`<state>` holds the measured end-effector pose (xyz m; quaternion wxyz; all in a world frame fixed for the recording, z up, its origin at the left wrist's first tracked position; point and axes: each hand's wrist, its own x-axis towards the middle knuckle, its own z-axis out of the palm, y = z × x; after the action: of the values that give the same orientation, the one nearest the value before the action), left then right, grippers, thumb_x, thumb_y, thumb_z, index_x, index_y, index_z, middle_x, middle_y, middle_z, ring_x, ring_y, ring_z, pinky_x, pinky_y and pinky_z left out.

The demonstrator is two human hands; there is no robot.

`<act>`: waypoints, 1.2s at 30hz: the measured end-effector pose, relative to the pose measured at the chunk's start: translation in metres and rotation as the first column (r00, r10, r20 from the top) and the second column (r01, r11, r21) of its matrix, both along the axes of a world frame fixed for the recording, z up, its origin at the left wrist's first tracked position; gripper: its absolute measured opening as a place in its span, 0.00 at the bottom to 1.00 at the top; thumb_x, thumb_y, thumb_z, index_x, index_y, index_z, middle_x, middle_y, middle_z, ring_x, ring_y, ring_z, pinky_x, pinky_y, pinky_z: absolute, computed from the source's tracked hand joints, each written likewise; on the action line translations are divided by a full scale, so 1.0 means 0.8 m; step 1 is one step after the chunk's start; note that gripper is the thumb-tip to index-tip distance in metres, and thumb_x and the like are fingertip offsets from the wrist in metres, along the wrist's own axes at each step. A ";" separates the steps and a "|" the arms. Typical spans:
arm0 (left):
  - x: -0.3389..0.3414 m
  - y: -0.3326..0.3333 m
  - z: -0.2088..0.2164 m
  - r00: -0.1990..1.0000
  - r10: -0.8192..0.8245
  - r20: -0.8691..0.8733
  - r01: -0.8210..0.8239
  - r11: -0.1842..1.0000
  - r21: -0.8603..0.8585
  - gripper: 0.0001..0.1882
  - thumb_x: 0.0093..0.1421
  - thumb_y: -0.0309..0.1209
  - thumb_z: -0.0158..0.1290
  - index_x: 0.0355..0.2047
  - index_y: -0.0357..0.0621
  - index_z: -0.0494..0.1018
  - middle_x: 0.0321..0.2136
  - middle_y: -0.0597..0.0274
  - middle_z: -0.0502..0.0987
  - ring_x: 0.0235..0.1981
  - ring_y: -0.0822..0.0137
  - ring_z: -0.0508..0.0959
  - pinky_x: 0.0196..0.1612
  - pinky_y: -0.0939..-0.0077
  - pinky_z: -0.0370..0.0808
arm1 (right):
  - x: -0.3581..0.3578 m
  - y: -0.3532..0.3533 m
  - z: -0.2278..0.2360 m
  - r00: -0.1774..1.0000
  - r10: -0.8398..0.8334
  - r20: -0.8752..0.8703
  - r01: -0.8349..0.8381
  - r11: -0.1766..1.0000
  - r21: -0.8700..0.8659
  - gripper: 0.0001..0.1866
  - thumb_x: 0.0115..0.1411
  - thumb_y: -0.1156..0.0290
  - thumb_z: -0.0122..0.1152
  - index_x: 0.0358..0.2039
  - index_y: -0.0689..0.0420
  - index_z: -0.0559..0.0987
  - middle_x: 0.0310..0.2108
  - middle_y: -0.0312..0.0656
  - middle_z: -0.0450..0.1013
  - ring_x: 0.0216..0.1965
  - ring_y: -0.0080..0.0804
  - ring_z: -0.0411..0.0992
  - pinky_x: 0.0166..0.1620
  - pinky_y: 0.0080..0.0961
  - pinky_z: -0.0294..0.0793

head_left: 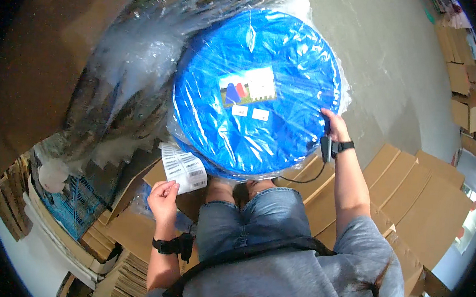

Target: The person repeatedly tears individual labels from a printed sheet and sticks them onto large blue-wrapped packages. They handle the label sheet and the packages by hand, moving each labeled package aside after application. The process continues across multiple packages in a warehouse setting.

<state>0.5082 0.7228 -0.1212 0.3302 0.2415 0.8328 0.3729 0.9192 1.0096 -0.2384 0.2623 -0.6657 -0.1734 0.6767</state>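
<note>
A large round blue bundle (255, 136), wrapped in clear plastic, stands or leans in front of my knees. A picture card (248, 86) and two small white labels (250, 113) show on its face. My right hand (336, 126) grips the bundle's right edge, fingertips lying over the rim and the other fingers partly hidden. My left hand (163, 197), lower left of the bundle, pinches a white sheet of barcode labels (183, 167) between thumb and fingers. The sheet's upper end lies close to the bundle's lower-left edge; I cannot tell whether they touch.
Clear plastic wrapping (139, 59) is heaped over things at the upper left. Cardboard boxes (412, 188) stand at the right, and an opened carton (133, 227) is by my left arm. A blue wire rack (76, 206) and stacked cardboard sheets (129, 279) are farther left. Grey floor (371, 64) lies beyond.
</note>
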 end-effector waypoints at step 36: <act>0.236 -0.458 0.278 -0.651 0.750 -0.118 -0.309 -0.119 0.944 0.13 0.53 0.26 0.54 0.37 0.30 0.67 0.35 0.54 0.72 0.34 0.65 0.72 0.39 0.72 0.71 | -0.240 -0.129 0.385 0.527 0.825 -0.201 -0.790 0.564 0.242 0.29 0.38 0.79 0.50 0.47 0.64 0.64 0.44 0.44 0.68 0.41 0.41 0.68 0.45 0.35 0.69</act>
<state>0.6969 0.3564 0.1013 -0.6564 -0.2399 0.5879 0.4074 0.7270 0.9060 0.0698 -0.0187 -0.3844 -0.4618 0.7991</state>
